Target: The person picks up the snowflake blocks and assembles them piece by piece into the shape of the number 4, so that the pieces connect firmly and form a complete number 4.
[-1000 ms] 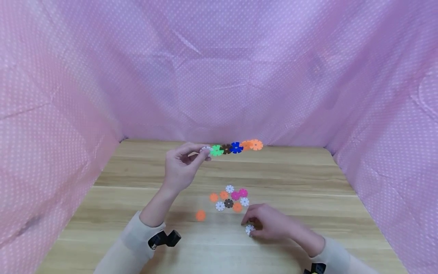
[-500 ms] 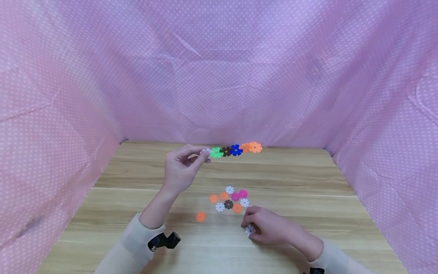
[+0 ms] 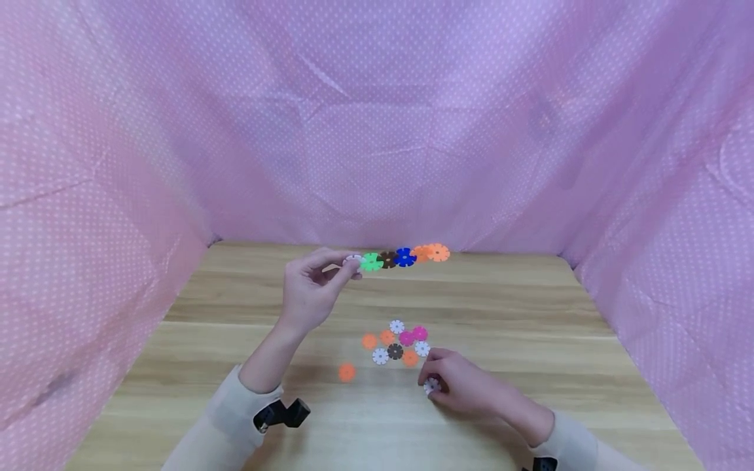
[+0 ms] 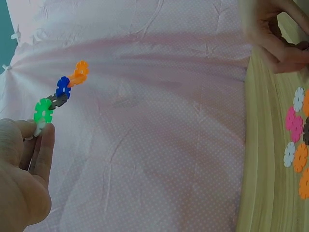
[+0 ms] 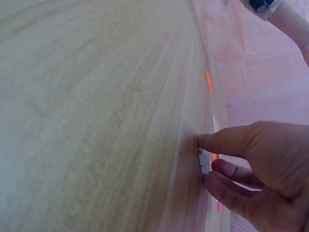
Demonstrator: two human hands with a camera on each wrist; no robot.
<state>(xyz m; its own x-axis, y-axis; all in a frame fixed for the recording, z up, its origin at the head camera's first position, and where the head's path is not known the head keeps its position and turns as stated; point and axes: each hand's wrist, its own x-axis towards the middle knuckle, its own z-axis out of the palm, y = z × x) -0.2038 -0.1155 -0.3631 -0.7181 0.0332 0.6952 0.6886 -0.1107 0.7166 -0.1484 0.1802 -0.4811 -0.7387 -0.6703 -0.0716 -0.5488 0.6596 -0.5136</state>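
Observation:
In the head view my left hand [image 3: 311,291] pinches the white end disc [image 3: 353,260] of a chain of notched plastic discs, held up above the table's far part. From there the chain runs right through a green disc [image 3: 372,262], a brown disc [image 3: 387,260], a blue disc [image 3: 404,257] and two overlapping orange discs [image 3: 438,252]. Low at the right, my right hand [image 3: 465,386] holds a loose white disc [image 3: 432,385] between thumb and fingers, close to the tabletop. The right wrist view shows this white disc [image 5: 204,161] edge-on, gripped at its rim.
Between the hands lie several loose discs on the wooden table [image 3: 501,301]: white [image 3: 379,356], orange [image 3: 410,358], pink [image 3: 419,333] and brown [image 3: 395,352]. One orange disc [image 3: 347,373] lies apart at the left. Pink dotted cloth [image 3: 377,131] surrounds the table's back and sides.
The right hand's white disc has shifted slightly away from the table's front edge, and the fingers have closed around it. The left hand and chain stay nearly still.

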